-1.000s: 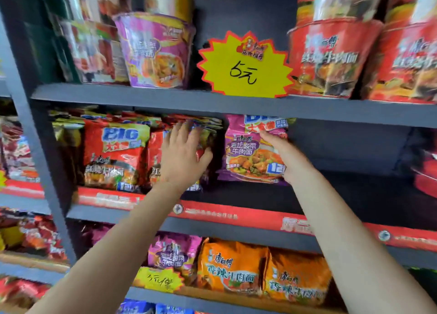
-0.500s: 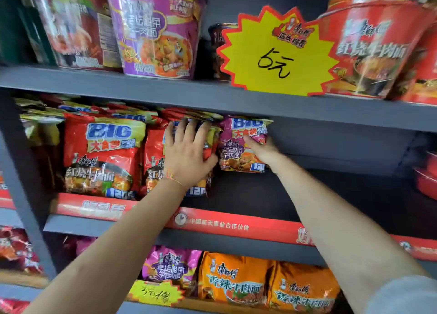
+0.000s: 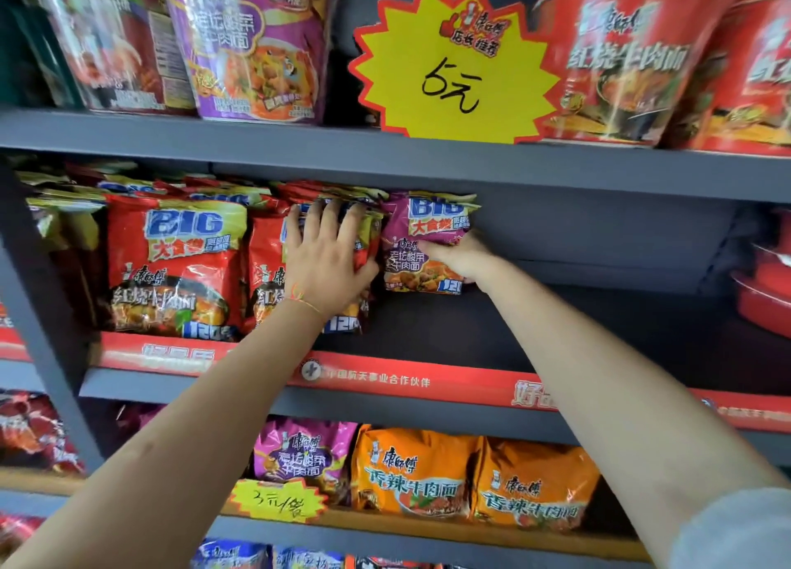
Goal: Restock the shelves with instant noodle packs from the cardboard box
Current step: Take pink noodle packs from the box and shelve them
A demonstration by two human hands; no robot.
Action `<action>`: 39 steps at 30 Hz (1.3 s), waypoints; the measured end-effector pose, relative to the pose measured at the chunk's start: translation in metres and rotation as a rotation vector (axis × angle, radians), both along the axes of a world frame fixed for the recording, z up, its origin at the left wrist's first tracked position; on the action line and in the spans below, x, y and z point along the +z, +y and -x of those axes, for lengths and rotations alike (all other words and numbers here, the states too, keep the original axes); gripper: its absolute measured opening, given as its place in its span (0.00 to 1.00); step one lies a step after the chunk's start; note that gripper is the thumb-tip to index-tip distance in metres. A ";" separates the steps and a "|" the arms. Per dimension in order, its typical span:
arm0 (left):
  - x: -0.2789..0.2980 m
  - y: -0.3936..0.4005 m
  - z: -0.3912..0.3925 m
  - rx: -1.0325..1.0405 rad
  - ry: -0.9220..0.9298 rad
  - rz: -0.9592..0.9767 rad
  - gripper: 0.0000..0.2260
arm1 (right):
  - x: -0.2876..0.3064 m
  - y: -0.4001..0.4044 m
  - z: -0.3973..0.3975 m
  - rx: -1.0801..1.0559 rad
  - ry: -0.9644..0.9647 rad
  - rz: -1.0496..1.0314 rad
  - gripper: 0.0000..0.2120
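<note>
On the middle shelf (image 3: 535,337) a purple noodle pack (image 3: 421,243) stands upright, and my right hand (image 3: 460,258) grips its right side with curled fingers. My left hand (image 3: 327,260) presses flat, fingers spread, against the red noodle pack (image 3: 267,264) just left of the purple one. Another red pack (image 3: 171,264) stands further left, with more packs behind. The cardboard box is out of view.
The middle shelf is bare and dark right of the purple pack, up to red bowls (image 3: 766,286) at the far right. Above are cup noodles (image 3: 257,42) and a yellow price sign (image 3: 458,67). Below stand purple (image 3: 304,457) and orange packs (image 3: 411,474).
My right hand has carried the purple pack left and back, upright against the red packs. My left hand stays pressed on the red pack. The camera has moved closer to the shelf.
</note>
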State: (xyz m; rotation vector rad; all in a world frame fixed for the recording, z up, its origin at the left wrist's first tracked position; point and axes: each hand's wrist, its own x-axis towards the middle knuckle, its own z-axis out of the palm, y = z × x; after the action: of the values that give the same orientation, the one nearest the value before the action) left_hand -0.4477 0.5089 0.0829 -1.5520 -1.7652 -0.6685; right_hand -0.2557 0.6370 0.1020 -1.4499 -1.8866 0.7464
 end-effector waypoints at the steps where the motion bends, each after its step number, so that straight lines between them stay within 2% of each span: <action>1: 0.002 -0.001 -0.001 0.011 0.003 0.025 0.32 | 0.000 -0.002 -0.001 -0.012 0.006 -0.017 0.36; 3: 0.004 -0.006 -0.005 0.039 0.006 0.075 0.33 | 0.001 -0.008 -0.004 -0.041 0.019 -0.026 0.46; 4: 0.004 -0.007 -0.006 0.045 0.001 0.099 0.34 | 0.000 -0.011 -0.004 -0.060 0.024 -0.026 0.48; 7: 0.006 -0.024 -0.012 0.014 -0.054 0.120 0.37 | 0.005 -0.041 -0.008 -0.205 -0.033 -0.093 0.45; 9: 0.008 -0.046 -0.021 -0.065 -0.130 0.097 0.34 | 0.009 -0.067 -0.012 -0.238 0.033 -0.240 0.32; 12: 0.001 -0.093 -0.030 -0.163 -0.265 -0.052 0.21 | 0.004 -0.115 0.000 0.032 0.266 -0.327 0.04; 15: -0.021 -0.154 -0.025 -0.113 -0.366 -0.057 0.09 | -0.008 -0.182 0.028 0.424 0.345 -0.245 0.08; 16: -0.032 -0.175 -0.017 -0.068 -0.406 -0.024 0.07 | -0.012 -0.204 0.040 0.524 0.330 -0.235 0.08; 20: -0.081 -0.274 0.041 0.130 -0.553 0.175 0.09 | -0.044 -0.275 0.103 0.844 0.225 -0.174 0.09; 23: -0.127 -0.366 0.094 0.405 -0.699 0.269 0.08 | -0.078 -0.326 0.171 1.030 0.114 -0.099 0.09; 27: -0.183 -0.503 0.143 0.714 -0.792 0.248 0.24 | -0.122 -0.423 0.272 1.258 0.028 -0.035 0.12; 29: -0.209 -0.575 0.162 0.885 -0.835 0.263 0.17 | -0.148 -0.484 0.321 1.374 -0.042 0.016 0.14; 31: -0.240 -0.646 0.181 1.055 -0.897 0.168 0.10 | -0.177 -0.547 0.366 1.480 -0.118 0.079 0.13; 34: -0.279 -0.746 0.197 1.264 -1.036 -0.005 0.16 | -0.220 -0.643 0.429 1.629 -0.257 0.143 0.11; 36: -0.306 -0.803 0.205 1.405 -1.049 -0.009 0.17 | -0.244 -0.705 0.461 1.730 -0.344 0.159 0.10; 39: -0.337 -0.876 0.217 1.509 -1.252 0.001 0.16 | -0.278 -0.792 0.497 1.847 -0.469 0.194 0.09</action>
State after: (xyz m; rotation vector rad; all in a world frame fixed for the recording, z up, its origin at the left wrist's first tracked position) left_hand -0.6651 -0.3676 -0.2543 0.7506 -2.9666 -0.7597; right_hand -0.7525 -0.1552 -0.1764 0.6121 -3.2884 1.3464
